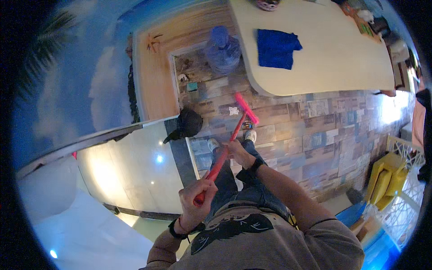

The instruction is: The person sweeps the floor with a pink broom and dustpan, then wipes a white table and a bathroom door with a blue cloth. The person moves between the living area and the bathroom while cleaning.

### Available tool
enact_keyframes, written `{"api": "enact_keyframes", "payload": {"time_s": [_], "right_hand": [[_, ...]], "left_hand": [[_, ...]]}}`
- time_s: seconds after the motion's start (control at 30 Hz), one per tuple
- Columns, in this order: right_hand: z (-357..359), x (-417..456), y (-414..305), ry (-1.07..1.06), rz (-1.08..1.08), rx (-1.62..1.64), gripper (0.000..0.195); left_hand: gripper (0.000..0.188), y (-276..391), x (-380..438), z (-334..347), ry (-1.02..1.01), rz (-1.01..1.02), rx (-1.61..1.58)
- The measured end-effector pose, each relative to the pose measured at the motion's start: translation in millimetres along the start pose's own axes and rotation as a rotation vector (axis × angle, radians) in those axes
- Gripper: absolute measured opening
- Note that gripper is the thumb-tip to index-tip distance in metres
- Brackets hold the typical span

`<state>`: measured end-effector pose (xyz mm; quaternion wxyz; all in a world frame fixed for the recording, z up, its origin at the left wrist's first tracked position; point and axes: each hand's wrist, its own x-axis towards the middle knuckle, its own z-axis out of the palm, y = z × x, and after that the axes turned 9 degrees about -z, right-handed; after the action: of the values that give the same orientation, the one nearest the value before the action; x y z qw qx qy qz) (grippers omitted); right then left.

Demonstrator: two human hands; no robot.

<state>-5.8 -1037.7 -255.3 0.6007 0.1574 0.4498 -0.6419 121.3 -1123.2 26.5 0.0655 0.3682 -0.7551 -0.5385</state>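
Observation:
A broom with a red handle and a bright pink bristle head slants away from my body. My left hand is wrapped around the handle near its upper end. Farther down the same handle, my right hand grips it. The broom head rests on the wood-patterned floor, just ahead of my shoes. Beside the bristles lies a crumpled white scrap. A small dark, multicoloured piece of litter is between the broom head and my right shoe.
A cream table with a folded blue cloth stands ahead. Near it is a large blue water bottle. A teal scrap lies by the wall. A black object sits left; yellow chair right.

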Motion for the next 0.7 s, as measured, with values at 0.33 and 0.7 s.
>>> {"api": "enact_keyframes", "payload": {"time_s": [0.33,0.7], "right_hand": [[-18,72,-5,-0.085,-0.054,-0.279,0.033],[50,74,-14,-0.010,0.061,-0.225,0.033]], "left_hand": [[0.010,-68,37,-10,0.114,-0.116,-0.134],[0.009,-71,25,-75,0.162,-0.041,-0.176]]}}
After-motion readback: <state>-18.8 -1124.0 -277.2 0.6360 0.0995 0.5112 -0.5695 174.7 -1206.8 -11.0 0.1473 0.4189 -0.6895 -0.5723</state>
